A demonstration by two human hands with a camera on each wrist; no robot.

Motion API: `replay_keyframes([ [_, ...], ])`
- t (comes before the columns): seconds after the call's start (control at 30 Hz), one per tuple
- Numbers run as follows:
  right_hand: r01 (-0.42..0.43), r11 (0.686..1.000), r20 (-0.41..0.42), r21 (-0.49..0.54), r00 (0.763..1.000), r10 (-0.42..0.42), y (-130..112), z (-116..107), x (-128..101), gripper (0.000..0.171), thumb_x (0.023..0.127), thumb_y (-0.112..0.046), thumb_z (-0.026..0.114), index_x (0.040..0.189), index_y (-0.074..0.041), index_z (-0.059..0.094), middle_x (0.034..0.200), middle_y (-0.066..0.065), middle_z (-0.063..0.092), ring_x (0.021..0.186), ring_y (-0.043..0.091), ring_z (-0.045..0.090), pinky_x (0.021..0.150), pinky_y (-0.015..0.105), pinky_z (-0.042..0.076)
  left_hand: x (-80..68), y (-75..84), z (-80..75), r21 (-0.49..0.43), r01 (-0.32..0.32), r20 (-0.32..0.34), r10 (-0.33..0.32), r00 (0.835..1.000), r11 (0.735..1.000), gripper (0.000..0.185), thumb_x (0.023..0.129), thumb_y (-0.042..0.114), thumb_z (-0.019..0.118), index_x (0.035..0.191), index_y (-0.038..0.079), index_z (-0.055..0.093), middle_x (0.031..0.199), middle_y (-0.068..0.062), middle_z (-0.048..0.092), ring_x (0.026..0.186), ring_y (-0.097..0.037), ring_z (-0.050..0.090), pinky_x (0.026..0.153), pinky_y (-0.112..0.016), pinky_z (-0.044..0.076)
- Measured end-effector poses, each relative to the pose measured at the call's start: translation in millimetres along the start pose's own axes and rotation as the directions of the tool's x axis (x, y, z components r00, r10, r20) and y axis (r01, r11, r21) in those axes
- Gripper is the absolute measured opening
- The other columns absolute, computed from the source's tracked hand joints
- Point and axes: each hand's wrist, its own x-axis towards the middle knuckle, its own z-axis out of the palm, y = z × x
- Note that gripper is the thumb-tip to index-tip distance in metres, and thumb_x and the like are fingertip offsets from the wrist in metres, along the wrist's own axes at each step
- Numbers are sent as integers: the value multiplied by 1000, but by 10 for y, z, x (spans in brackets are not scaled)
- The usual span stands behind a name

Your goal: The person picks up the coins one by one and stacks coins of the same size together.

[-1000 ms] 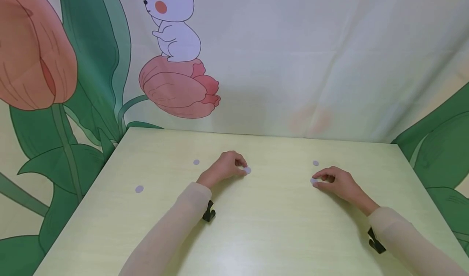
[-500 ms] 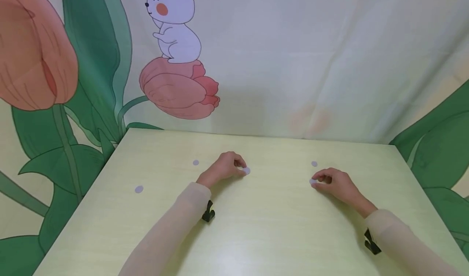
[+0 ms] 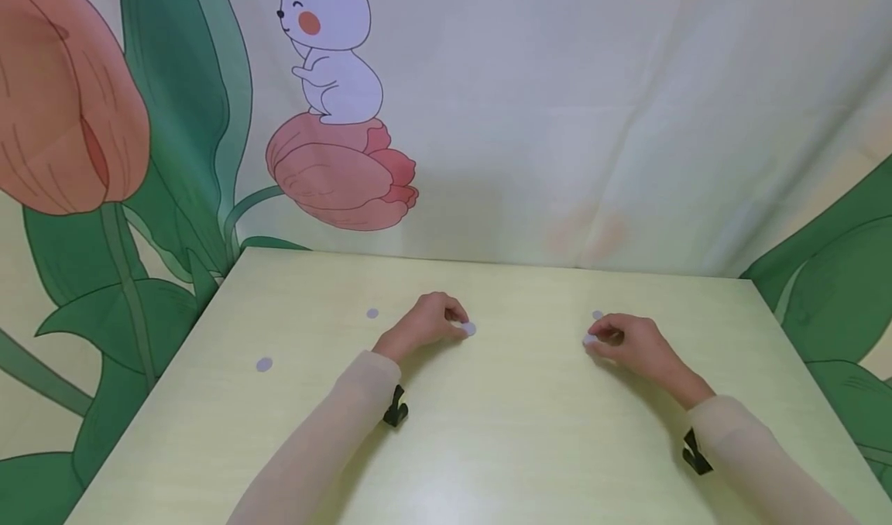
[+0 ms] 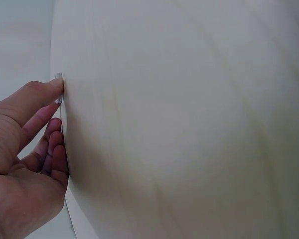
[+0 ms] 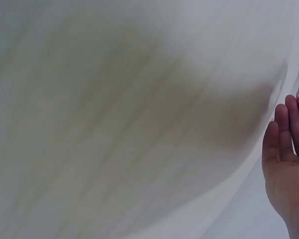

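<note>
In the head view my left hand (image 3: pixel 427 325) pinches a small pale lilac disc (image 3: pixel 470 329) by its left edge, at the tabletop (image 3: pixel 488 416). The left wrist view has this disc (image 4: pixel 59 88) almost edge-on at the thumb tip. Farther right, my right hand (image 3: pixel 639 345) holds a similar disc (image 3: pixel 589 339) between thumb and fingertips. Just behind those fingers lies another disc (image 3: pixel 597 314), partly covered by them. Only part of the right hand (image 5: pixel 291 154) enters the right wrist view, where its disc is hard to make out.
Two more lilac discs lie on the left of the table, one farther back (image 3: pixel 372 313) and one nearer the left edge (image 3: pixel 264 365). Behind the table hangs a curtain (image 3: pixel 516 122) printed with a rabbit and tulips.
My right hand has shifted slightly left and away from me with its disc, and its fingers now overlap the disc behind. The left hand stays in place.
</note>
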Motion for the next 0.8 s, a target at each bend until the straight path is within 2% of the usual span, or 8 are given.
replay_keyframes([
  [0.13, 1, 1000, 14, 14, 1000, -1, -52, -13, 26, 19, 87, -18, 81, 103, -10, 75, 102, 4, 74, 96, 23, 69, 82, 32, 56, 5, -4, -1, 11, -4, 3, 4, 1000, 1000, 14, 87, 15, 82, 99, 9, 77, 99, -2, 68, 97, -19, 58, 91, -34, 49],
  [0.33, 61, 998, 36, 26, 997, -62, -101, -31, 39, 19, 88, -14, 80, 106, -9, 75, 103, 3, 73, 96, 22, 68, 81, 29, 56, 10, -8, -1, 15, 7, 4, -7, 1000, 1000, 15, 87, 15, 82, 100, 9, 77, 99, -2, 67, 96, -19, 56, 90, -34, 48],
  [0.8, 99, 995, 81, 24, 992, -100, -77, 15, 65, 18, 90, -18, 79, 107, -11, 75, 102, -2, 71, 97, 20, 67, 82, 30, 56, 23, -17, 7, 22, 14, -1, -14, 1000, 1000, 15, 86, 15, 83, 99, 9, 77, 98, -2, 67, 94, -18, 56, 88, -33, 48],
])
